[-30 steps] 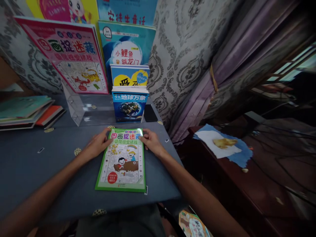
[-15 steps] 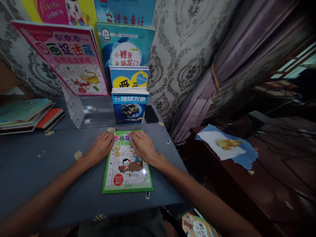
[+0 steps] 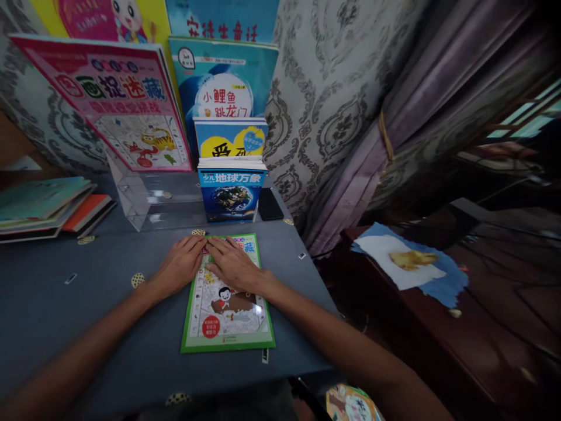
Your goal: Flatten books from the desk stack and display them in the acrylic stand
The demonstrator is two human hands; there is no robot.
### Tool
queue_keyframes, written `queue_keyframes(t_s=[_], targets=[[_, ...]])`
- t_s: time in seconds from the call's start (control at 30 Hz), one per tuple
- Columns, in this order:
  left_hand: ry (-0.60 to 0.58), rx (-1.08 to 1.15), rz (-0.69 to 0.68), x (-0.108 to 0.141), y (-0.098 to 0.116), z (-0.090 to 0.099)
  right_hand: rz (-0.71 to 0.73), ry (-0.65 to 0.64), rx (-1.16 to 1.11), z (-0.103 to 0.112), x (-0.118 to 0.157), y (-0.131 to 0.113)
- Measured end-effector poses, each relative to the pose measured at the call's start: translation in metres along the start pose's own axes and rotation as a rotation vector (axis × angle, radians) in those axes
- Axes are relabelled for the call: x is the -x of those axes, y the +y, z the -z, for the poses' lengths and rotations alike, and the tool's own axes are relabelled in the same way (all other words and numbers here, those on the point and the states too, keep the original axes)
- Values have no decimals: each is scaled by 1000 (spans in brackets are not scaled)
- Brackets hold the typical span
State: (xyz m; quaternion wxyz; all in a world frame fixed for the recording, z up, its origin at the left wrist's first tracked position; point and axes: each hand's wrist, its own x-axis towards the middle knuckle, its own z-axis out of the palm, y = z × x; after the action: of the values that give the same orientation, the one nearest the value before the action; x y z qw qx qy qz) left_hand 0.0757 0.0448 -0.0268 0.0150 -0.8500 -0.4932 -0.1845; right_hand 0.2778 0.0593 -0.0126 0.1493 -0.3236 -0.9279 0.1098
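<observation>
A green-bordered picture book [image 3: 230, 316] lies flat on the grey-blue table cover, its front cover up. My left hand [image 3: 183, 260] rests at the book's upper left edge, palm down with fingers stretched forward. Across the upper cover lies my right hand [image 3: 232, 263], flat, its fingers reaching to the left hand's fingertips and hiding part of the title. Neither hand grips anything. Just beyond the book stands a blue book with a globe on it [image 3: 230, 196], in a clear acrylic rack [image 3: 170, 219].
More books stand in the rack, among them a pink one [image 3: 127, 105] and a teal one [image 3: 223, 76]. A book stack [image 3: 44, 204] lies at left. A black phone [image 3: 270, 204] is right of the rack. A dark red surface [image 3: 407, 316] at right holds a blue cloth [image 3: 451, 283].
My right hand has slid left across the cover to meet my left hand, uncovering the title's right end. My left hand and the book stay about where they were.
</observation>
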Motion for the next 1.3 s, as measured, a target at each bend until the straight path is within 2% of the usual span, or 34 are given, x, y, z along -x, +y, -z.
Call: queue_keyframes(t_s=[0.17,0.4,0.67,0.77,0.87,1.0,1.13,1.3], targets=[[-23,13,-3,0,-2,0,-59,36,-24,-1,9,7],[-125,-78,-50,-8,0,14,-69,31,-49,2,18,17],[-147,-123,-5,-20,12,19,-243,155,-90,7,57,44],[-176,-199,6,-28,21,24,-251,200,-253,12,63,58],[-205,-187,-24,-41,32,24,-294,296,-509,16,60,72],[-247,-36,-173,-61,48,12,-352,408,-809,19,54,80],[-223,35,-282,-78,58,-3,-413,483,-1045,19,52,81],[-233,-40,-275,-84,61,-13,-440,553,-1187,14,50,86]])
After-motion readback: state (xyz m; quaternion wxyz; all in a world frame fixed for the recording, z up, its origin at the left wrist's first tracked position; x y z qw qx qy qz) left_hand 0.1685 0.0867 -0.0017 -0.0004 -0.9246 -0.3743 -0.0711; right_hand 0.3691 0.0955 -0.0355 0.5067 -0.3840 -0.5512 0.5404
